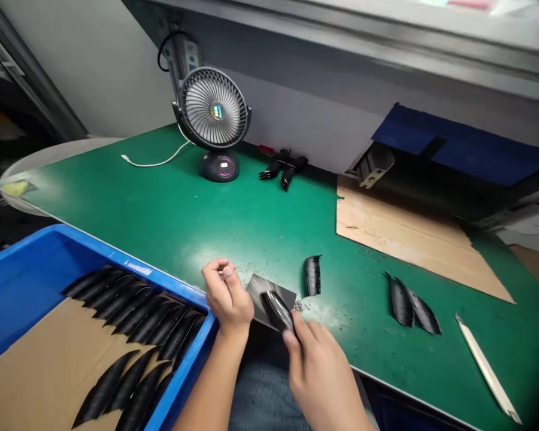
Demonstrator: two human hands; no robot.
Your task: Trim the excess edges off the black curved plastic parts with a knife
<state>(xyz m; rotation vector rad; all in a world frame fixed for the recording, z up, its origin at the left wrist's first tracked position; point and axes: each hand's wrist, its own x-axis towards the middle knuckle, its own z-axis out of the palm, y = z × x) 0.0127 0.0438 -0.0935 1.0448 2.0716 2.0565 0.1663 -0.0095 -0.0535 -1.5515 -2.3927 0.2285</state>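
My right hand pinches one end of a glossy black curved plastic piece. This piece is tilted over a flat grey plate at the table's front edge; I cannot tell whether they touch. To the left of the plate, my left hand is curled closed, with nothing visible between its fingers. Just beyond the plate lies another black curved piece. Farther right, black leaf-shaped pieces rest together, and near them lies a craft knife with a cream handle.
A blue bin at left holds rows of black pieces on cardboard. On the green table stand a fan with a white cable and a cluster of black parts. A cardboard sheet lies at right. Dark scraps dot the table.
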